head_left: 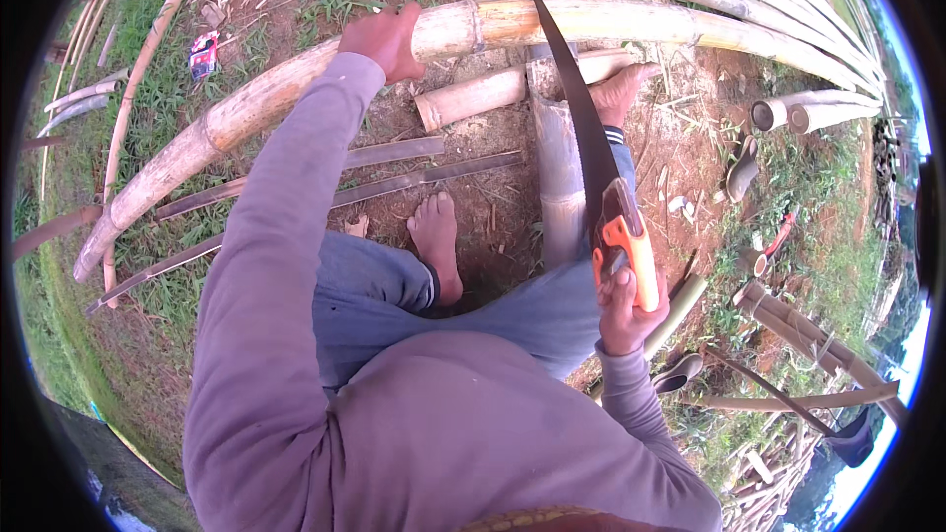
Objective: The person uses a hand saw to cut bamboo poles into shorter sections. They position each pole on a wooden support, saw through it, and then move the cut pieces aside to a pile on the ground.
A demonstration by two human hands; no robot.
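A long, thick bamboo pole (567, 22) lies crosswise in front of me, over another bamboo log (562, 163) that runs away from me. My left hand (384, 42) is closed round the pole, left of where the two cross. In my right hand (628, 313) is the orange handle of a hand saw (581, 108). Its dark curved blade points away from me, with the tip at the pole's upper edge in the picture. I cannot tell whether the tip touches the pole. A short bamboo piece (473, 101) lies below the pole, by my foot.
Several bamboo poles (749, 5) are stacked at the far right. Split bamboo strips (424, 177) lie on the ground before my bare left foot (435, 241). Shoes (741, 169) and a red-handled tool (776, 241) are on the right. A red-and-white packet (204, 55) lies at left.
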